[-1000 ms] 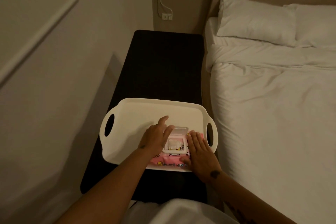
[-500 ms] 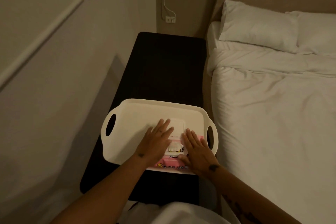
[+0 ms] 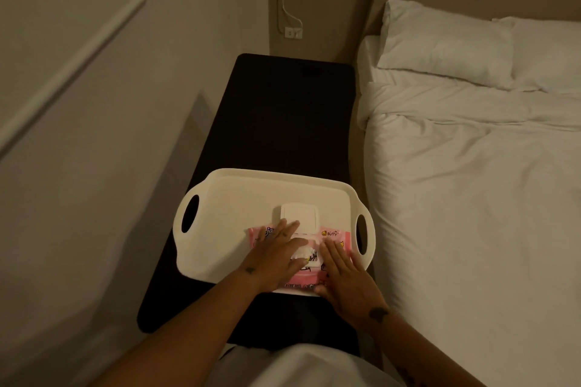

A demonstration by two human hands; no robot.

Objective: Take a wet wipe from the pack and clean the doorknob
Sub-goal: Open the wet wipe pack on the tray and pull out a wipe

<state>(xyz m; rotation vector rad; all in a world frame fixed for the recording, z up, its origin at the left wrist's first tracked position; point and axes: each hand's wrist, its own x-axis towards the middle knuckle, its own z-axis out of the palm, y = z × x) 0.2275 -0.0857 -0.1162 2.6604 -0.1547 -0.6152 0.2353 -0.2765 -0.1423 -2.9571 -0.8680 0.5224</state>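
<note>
A pink wet wipe pack (image 3: 333, 234) lies on the near right part of a white tray (image 3: 239, 198). Its white flip lid (image 3: 299, 216) is folded open, away from me. A white wet wipe (image 3: 304, 253) bunches up out of the opening. My left hand (image 3: 273, 261) rests on the left half of the pack, with thumb and forefinger pinched around the wipe. My right hand (image 3: 345, 283) lies flat on the right half of the pack, fingers straight. No doorknob is in view.
The tray sits on the near end of a dark narrow bench (image 3: 283, 110). A wall (image 3: 94, 166) runs along the left. On the right, close beside the bench, is a bed with white bedding (image 3: 471, 198) and pillows (image 3: 440, 44). A wall socket (image 3: 293, 32) is at the far end.
The lid has swung fully open and lies flat. My left hand has drawn back from the lid to the opening and closed on the wipe. My right hand has stayed on the pack.
</note>
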